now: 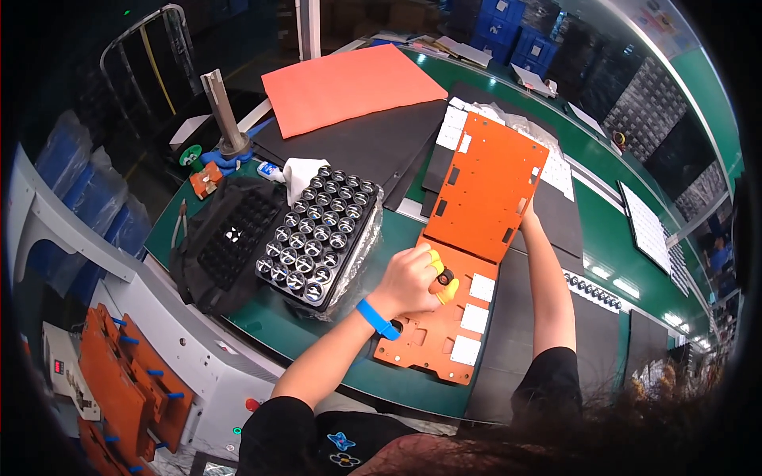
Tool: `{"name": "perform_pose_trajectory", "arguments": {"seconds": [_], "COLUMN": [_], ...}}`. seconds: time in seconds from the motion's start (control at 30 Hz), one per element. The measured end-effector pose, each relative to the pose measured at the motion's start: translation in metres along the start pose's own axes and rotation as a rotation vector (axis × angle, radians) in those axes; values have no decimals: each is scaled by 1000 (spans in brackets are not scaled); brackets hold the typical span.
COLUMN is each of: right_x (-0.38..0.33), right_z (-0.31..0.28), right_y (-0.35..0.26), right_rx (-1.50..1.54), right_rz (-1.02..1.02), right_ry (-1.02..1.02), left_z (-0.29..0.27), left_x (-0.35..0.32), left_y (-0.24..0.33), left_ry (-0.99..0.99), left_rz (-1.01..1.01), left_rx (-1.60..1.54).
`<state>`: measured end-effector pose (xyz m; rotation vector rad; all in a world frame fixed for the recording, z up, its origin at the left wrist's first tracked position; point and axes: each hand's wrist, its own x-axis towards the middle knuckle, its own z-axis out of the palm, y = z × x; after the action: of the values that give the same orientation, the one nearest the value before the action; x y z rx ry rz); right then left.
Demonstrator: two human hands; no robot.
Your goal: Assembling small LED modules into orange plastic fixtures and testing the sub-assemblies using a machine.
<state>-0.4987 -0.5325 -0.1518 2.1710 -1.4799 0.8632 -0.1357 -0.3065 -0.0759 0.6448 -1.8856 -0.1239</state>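
Observation:
My left hand (411, 279), with yellow finger cots and a blue wristband, pinches a small black round part (446, 277) over the lower orange fixture plate (421, 341). That plate carries three white square pads (474, 319) along its right side. My right hand (527, 213) grips the right edge of the hinged orange lid plate (488, 182), which stands tilted up and open. To the left of my left hand sits a black tray (317, 234) filled with several rows of round lens-like parts on clear plastic wrap.
An empty black tray (230, 238) lies left of the filled one. A large orange sheet (349, 86) and black mats (373, 143) lie farther back. White sheets (560, 170) sit behind the lid. Orange fixtures (127, 381) hang at lower left below the bench edge.

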Motion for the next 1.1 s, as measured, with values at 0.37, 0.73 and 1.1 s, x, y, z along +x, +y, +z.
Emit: {"name": "perform_pose_trajectory", "arguments": {"seconds": [0.37, 0.73, 1.1], "right_x": [-6, -27, -88], "right_z": [-80, -116, -198], "right_y": [-65, -84, -204], "right_rx": [134, 269, 1079], "right_rz": [116, 539, 790], "right_ry": [-302, -275, 221], "left_z": [-1, -3, 0], "left_x": [-1, 0, -1], "left_y": [-2, -1, 12], "left_ry": [9, 19, -144], "left_rz": [5, 14, -146], "left_rx": [3, -10, -332]}}
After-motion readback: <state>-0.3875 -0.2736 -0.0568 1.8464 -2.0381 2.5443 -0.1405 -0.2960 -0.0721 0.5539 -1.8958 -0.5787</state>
